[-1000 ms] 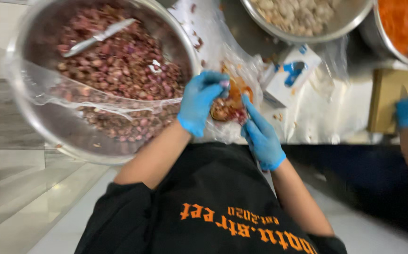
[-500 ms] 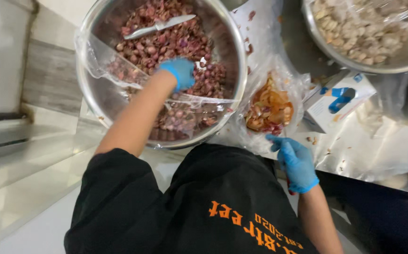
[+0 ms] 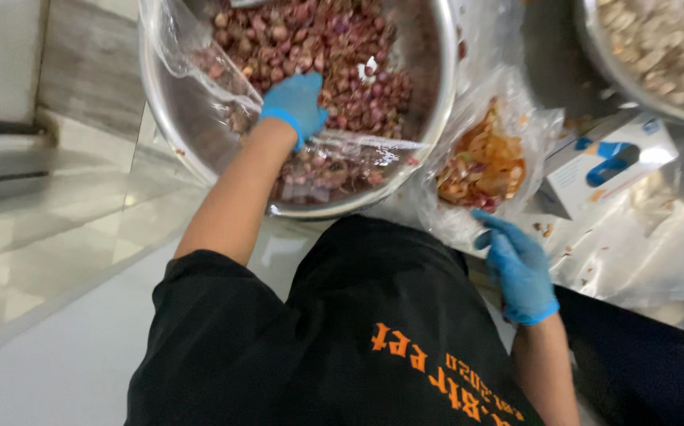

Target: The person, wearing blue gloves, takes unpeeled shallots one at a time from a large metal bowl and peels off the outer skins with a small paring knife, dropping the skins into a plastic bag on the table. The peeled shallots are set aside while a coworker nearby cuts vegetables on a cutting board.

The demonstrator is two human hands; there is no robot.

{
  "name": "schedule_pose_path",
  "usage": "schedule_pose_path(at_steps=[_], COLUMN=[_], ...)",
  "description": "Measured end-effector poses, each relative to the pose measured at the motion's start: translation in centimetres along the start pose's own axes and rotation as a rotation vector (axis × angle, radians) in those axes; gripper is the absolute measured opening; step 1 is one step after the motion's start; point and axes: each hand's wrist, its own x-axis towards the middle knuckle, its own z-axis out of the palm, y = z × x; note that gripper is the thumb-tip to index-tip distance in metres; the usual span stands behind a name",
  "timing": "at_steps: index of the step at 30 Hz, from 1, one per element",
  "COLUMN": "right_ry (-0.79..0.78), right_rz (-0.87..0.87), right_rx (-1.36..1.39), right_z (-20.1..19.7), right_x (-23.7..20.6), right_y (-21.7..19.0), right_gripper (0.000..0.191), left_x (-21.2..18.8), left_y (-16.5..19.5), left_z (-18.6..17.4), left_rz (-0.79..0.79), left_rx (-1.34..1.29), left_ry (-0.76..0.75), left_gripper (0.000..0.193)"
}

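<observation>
Head view shows the gloved left hand [image 3: 294, 102] buried fingers-down among shallots [image 3: 318, 47] in a cropped steel bowl [image 3: 436, 118], its grip unreadable, while the right hand [image 3: 519, 264] pinches a small dark object, hard to identify.

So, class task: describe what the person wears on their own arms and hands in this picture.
Both hands wear thin, close-fitting blue disposable gloves that end at the wrist: the left hand and the right hand. The forearms are bare. Short black sleeves of a black T-shirt with orange lettering cover the upper arms. No watch or jewellery shows.
</observation>
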Motion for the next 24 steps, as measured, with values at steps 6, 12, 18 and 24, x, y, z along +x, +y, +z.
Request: schedule_pose_path(at_steps=[6, 12, 18, 24], right_ry=[0.033, -0.039, -0.047, -0.023], right_rz=[-0.02, 0.008, -0.019, -0.02], right_rx=[0.071, 0.107, 0.162, 0.163], right_z=[-1.4, -1.5, -2.2, -3.2], right_x=[0.7, 1.5, 0.7, 0.5], right_y=[-0.7, -1.0, -1.3, -1.1], right_gripper=[0.036, 0.04, 0.041, 0.043], left_x=[0.2, 0.5, 1.3, 0.6], left_y=[-0.7, 1.9, 2.7, 3.2], left_z=[-0.2, 2.5, 2.4, -1.0], left_rz=[0.128, 0.493, 0.464, 0.473], left_rx=[0.351, 0.433, 0.419, 0.186], left_ry=[-0.419, -0.308, -0.201, 0.18], left_gripper=[0.035, 0.032, 0.019, 0.015])
